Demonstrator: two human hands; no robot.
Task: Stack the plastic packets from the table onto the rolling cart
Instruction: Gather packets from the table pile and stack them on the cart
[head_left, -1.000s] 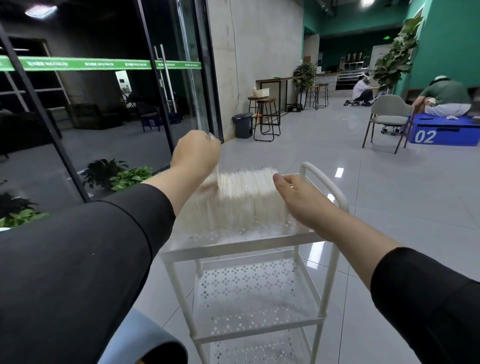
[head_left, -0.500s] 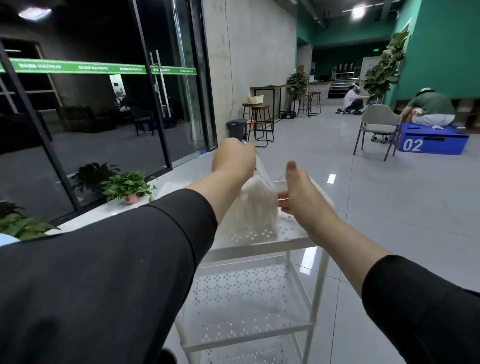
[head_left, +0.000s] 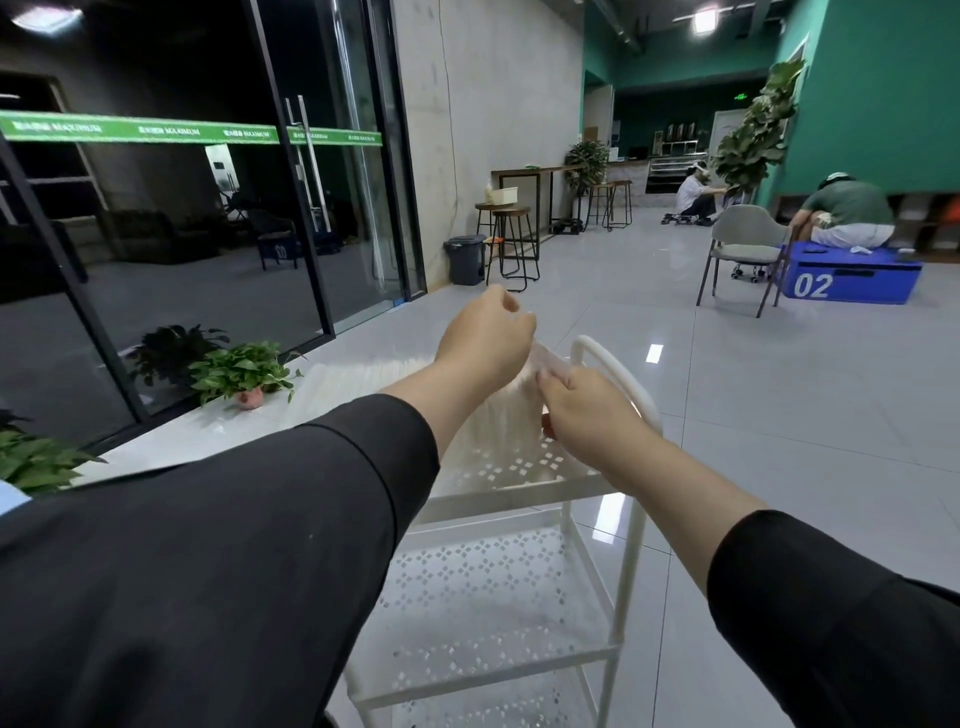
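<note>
A white rolling cart (head_left: 519, 496) with perforated shelves stands in front of me. A row of clear plastic packets (head_left: 506, 421) stands upright on its top shelf, partly hidden behind my arms. My left hand (head_left: 483, 348) is closed over the upper edge of the packets. My right hand (head_left: 587, 415) pinches the packets' upper right corner, beside the cart's curved handle (head_left: 618, 374). Both forearms are in black sleeves. A further blurred white stack (head_left: 363, 371) shows behind my left forearm.
Potted green plants (head_left: 239, 371) sit on a white ledge by the glass wall at left. Farther off stand a grey bin (head_left: 466, 259), stools (head_left: 511, 244), a grey chair (head_left: 743, 249) and a blue box marked 02 (head_left: 852, 278). Two people crouch at the back right.
Both hands have closed on the packets' top edge; the right hand went from open beside them to pinching their corner. The view has shifted slightly.
</note>
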